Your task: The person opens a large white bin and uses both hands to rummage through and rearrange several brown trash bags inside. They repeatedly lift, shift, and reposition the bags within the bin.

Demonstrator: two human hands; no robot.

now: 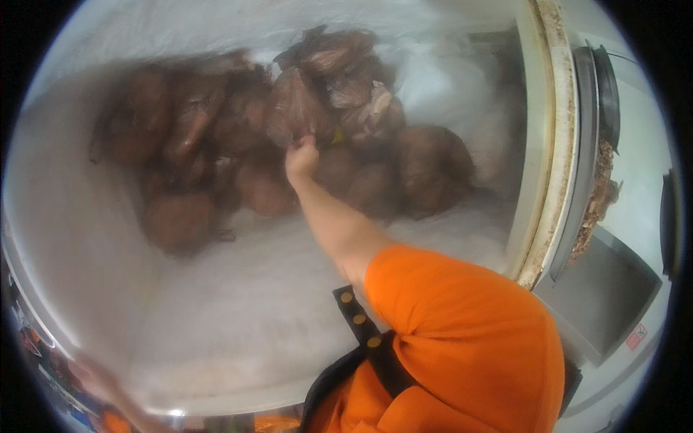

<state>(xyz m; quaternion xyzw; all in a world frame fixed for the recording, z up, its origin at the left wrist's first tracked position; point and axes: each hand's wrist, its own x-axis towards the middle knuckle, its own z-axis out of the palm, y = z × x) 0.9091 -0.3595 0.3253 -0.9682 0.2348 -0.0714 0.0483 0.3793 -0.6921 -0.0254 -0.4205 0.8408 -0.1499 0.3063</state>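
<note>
My right hand [302, 157] reaches down into a frosty chest freezer [227, 303]. Its fingers are closed on the near end of a filled brown plastic bag [296, 108]. More filled brown bags lie piled around it, among them a large round one [433, 168] to the right and another [178, 222] to the left. What they hold cannot be made out. My left hand [92, 373], blurred, is at the freezer's rim at the lower left, and its finger positions are unclear.
Cold mist blurs the freezer's inside. A pale frame edge with brown stains [557, 108] runs down the right. Beyond it, rusty, flaking material [595, 200] shows beside a grey panel [601, 292]. A black strap with brass-coloured studs [360, 319] hangs from my orange shirt [465, 319].
</note>
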